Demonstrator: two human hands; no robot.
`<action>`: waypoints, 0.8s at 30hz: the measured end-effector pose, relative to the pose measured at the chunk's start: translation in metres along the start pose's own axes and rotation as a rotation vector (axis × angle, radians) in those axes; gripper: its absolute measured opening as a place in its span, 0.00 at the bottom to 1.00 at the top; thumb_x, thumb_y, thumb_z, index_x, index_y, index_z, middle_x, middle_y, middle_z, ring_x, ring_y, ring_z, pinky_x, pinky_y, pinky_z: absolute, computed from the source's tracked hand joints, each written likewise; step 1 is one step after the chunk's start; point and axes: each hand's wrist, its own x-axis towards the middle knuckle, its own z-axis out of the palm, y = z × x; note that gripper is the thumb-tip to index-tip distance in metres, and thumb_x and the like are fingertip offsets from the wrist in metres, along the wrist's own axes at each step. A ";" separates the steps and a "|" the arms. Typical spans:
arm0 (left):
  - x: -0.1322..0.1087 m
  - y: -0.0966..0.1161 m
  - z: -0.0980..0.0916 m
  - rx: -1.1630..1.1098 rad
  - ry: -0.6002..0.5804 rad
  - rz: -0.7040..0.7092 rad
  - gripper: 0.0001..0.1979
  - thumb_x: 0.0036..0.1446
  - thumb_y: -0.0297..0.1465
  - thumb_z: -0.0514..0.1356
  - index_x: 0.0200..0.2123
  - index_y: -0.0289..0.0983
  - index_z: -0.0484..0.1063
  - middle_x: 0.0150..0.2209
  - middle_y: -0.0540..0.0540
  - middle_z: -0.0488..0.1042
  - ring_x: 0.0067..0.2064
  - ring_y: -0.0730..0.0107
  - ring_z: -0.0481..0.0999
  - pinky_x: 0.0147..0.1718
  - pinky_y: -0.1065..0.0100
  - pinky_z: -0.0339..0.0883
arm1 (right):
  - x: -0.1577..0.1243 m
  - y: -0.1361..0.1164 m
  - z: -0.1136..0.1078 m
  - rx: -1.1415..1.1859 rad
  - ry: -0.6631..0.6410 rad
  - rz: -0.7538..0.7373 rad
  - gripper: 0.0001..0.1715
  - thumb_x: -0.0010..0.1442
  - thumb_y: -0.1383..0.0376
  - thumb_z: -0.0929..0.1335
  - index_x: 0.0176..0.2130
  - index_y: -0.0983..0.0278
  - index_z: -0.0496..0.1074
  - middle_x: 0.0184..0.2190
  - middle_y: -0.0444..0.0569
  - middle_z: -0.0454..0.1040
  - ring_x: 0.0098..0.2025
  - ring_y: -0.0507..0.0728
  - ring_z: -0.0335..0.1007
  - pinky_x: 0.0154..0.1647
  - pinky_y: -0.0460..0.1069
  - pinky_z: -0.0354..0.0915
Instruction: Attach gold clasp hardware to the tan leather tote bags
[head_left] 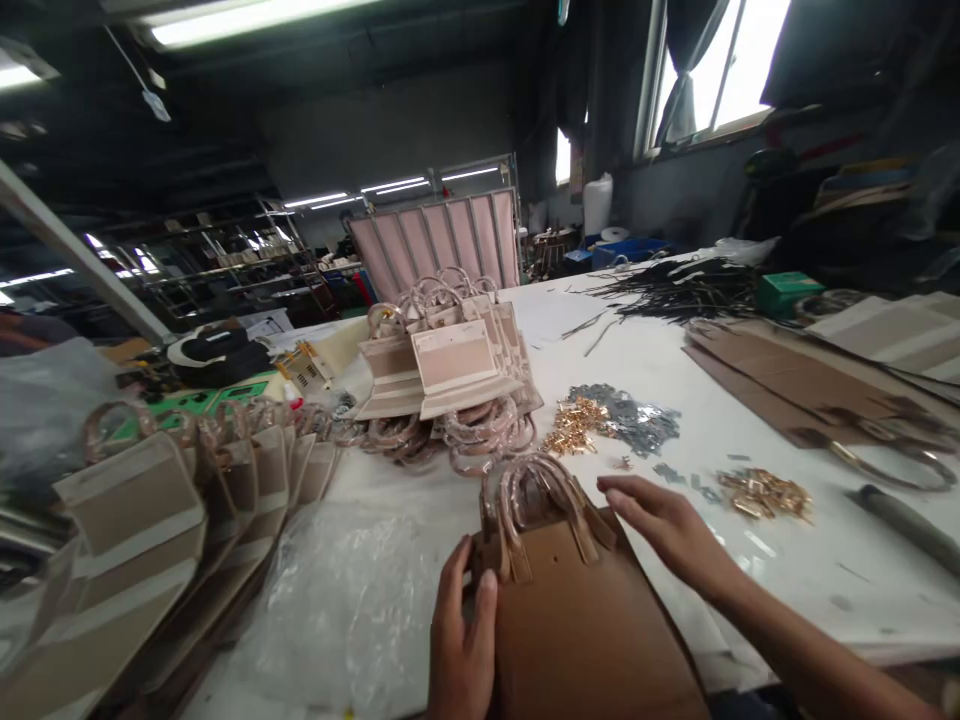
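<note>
A stack of brown handbag panels (585, 630) lies close in front of me, with plastic-wrapped looped handles (536, 495) at its top end. Along the stack's left edge rests my left hand (461, 640), its thumb and fingers stretched and apart. My right hand (667, 525) is open, fingers extended, at the upper right corner of the panels; whether it touches them I cannot tell. Beyond the handles is a pile of gold-coloured metal fittings (576, 425) beside a heap of grey metal plates (641, 418).
More handled bag panels stand stacked at the table's middle (457, 360) and at left (142, 510). Clear plastic sheet (337, 610) lies left of my hands. To the right are gold fittings (765, 493), a dark-handled tool (911, 525), flat brown panels (780, 375) and black strips (675, 288).
</note>
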 end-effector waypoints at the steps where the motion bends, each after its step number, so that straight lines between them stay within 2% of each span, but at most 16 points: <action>1: -0.007 0.000 0.006 0.035 0.045 0.044 0.28 0.71 0.49 0.55 0.67 0.41 0.66 0.72 0.37 0.64 0.74 0.47 0.62 0.73 0.40 0.56 | -0.023 0.007 0.005 0.014 -0.015 -0.011 0.32 0.69 0.38 0.69 0.56 0.58 0.82 0.59 0.54 0.78 0.61 0.72 0.73 0.64 0.65 0.70; 4: -0.018 -0.001 0.017 0.181 0.155 0.205 0.27 0.71 0.46 0.56 0.67 0.41 0.67 0.72 0.37 0.64 0.73 0.46 0.62 0.72 0.40 0.58 | -0.068 0.016 0.019 0.018 0.020 -0.113 0.31 0.70 0.41 0.70 0.62 0.56 0.78 0.65 0.53 0.73 0.67 0.70 0.68 0.70 0.64 0.66; 7: -0.019 -0.004 0.015 0.335 0.175 0.322 0.27 0.66 0.48 0.60 0.61 0.40 0.72 0.63 0.34 0.74 0.65 0.42 0.71 0.65 0.40 0.66 | -0.078 0.023 0.018 0.010 0.091 -0.174 0.30 0.71 0.43 0.70 0.62 0.56 0.77 0.64 0.54 0.73 0.65 0.69 0.69 0.68 0.64 0.68; 9: -0.015 -0.005 0.011 0.388 0.188 0.318 0.29 0.60 0.53 0.63 0.55 0.39 0.77 0.57 0.33 0.77 0.60 0.38 0.74 0.61 0.39 0.68 | -0.071 0.037 0.000 -0.008 0.160 -0.179 0.27 0.71 0.44 0.69 0.58 0.57 0.80 0.59 0.54 0.77 0.60 0.68 0.74 0.61 0.62 0.74; 11: -0.012 -0.001 0.009 0.352 0.160 0.205 0.31 0.55 0.57 0.64 0.50 0.39 0.78 0.51 0.35 0.80 0.56 0.38 0.76 0.58 0.39 0.70 | -0.061 0.058 -0.032 -0.108 0.272 -0.159 0.25 0.71 0.45 0.68 0.52 0.59 0.81 0.54 0.55 0.79 0.53 0.67 0.77 0.52 0.59 0.78; 13: -0.012 0.008 0.009 0.219 0.079 0.031 0.35 0.53 0.60 0.65 0.51 0.38 0.76 0.48 0.38 0.81 0.51 0.42 0.79 0.53 0.43 0.73 | -0.052 0.081 -0.069 -0.342 0.370 -0.089 0.23 0.70 0.48 0.67 0.51 0.59 0.80 0.52 0.54 0.78 0.49 0.65 0.78 0.47 0.58 0.77; 15: -0.014 0.020 0.010 0.074 0.004 -0.092 0.39 0.50 0.60 0.66 0.54 0.37 0.73 0.46 0.40 0.81 0.46 0.47 0.81 0.48 0.49 0.76 | -0.043 0.101 -0.103 -0.608 0.383 0.028 0.21 0.70 0.52 0.66 0.53 0.58 0.80 0.55 0.53 0.77 0.47 0.63 0.78 0.46 0.56 0.75; 16: -0.016 0.025 0.012 0.023 -0.001 -0.111 0.42 0.49 0.60 0.67 0.56 0.36 0.71 0.45 0.41 0.82 0.44 0.49 0.81 0.46 0.51 0.76 | -0.039 0.108 -0.116 -0.692 0.367 0.075 0.20 0.69 0.54 0.66 0.53 0.57 0.80 0.56 0.52 0.77 0.48 0.63 0.78 0.45 0.55 0.74; 18: -0.019 0.035 0.013 0.011 0.028 -0.077 0.47 0.49 0.60 0.67 0.62 0.34 0.67 0.43 0.42 0.81 0.40 0.52 0.81 0.43 0.53 0.76 | -0.032 0.116 -0.133 -0.775 0.310 0.129 0.16 0.68 0.56 0.67 0.51 0.54 0.81 0.56 0.50 0.77 0.49 0.63 0.78 0.42 0.54 0.72; 20: -0.021 0.042 0.013 0.097 0.048 -0.005 0.47 0.52 0.58 0.65 0.67 0.37 0.63 0.42 0.45 0.81 0.39 0.53 0.81 0.42 0.54 0.76 | -0.026 0.118 -0.140 -0.812 0.264 0.147 0.14 0.68 0.57 0.68 0.47 0.52 0.83 0.54 0.48 0.79 0.50 0.64 0.78 0.41 0.54 0.70; 22: -0.022 0.049 0.011 0.202 0.024 0.088 0.38 0.58 0.54 0.63 0.67 0.43 0.67 0.47 0.44 0.80 0.44 0.53 0.82 0.46 0.54 0.75 | -0.022 0.115 -0.141 -0.849 0.255 0.174 0.13 0.67 0.57 0.69 0.47 0.51 0.83 0.53 0.50 0.80 0.49 0.66 0.78 0.41 0.55 0.69; 24: -0.024 0.058 0.009 0.272 0.005 0.165 0.27 0.61 0.49 0.62 0.60 0.45 0.74 0.52 0.43 0.79 0.51 0.52 0.81 0.50 0.54 0.74 | -0.022 0.108 -0.141 -0.865 0.269 0.185 0.12 0.66 0.60 0.70 0.46 0.53 0.84 0.49 0.54 0.81 0.46 0.69 0.78 0.39 0.56 0.68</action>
